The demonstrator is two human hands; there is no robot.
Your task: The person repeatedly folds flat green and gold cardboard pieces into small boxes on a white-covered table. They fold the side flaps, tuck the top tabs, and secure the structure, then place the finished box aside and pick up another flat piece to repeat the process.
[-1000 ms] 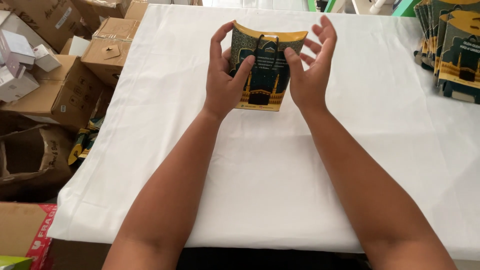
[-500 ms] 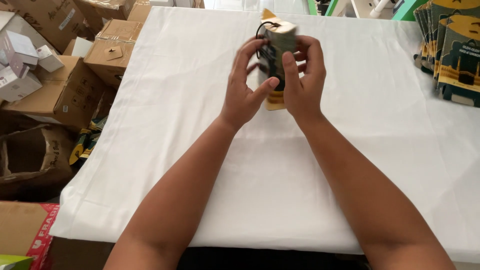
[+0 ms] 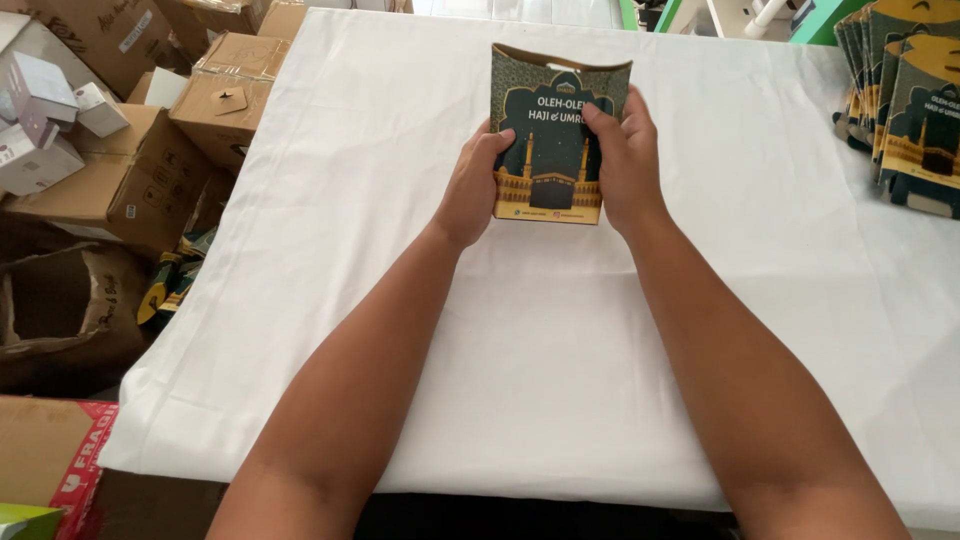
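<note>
1. A flat printed carton (image 3: 556,135) is held face up at the far middle of the bench (image 3: 560,400), its lower edge resting on or just above the white cloth; which cannot be told.
2. The left hand (image 3: 472,190) is closed on the carton's left edge, thumb on the printed face. The right hand (image 3: 625,165) is closed on the right edge, thumb laid across the front.
3. Judgement: for a clean result, even pressure from both sides should be kept, thumbs clear of the curved top flap, and the side folds kept square so the panel is not creased.
4. The carton is dark green with a gold-coloured arched border, pale lettering near the top and a picture of a dark cube-shaped building below.
5. A stack of like cartons (image 3: 905,110) stands overlapped at the bench's far right edge, well apart from the hands.
6. Brown cardboard boxes (image 3: 130,185) are piled on the floor at the left; small white boxes (image 3: 45,120) lie on top of them.
7. A red-printed box (image 3: 60,465) is seen at the lower left corner.
</note>
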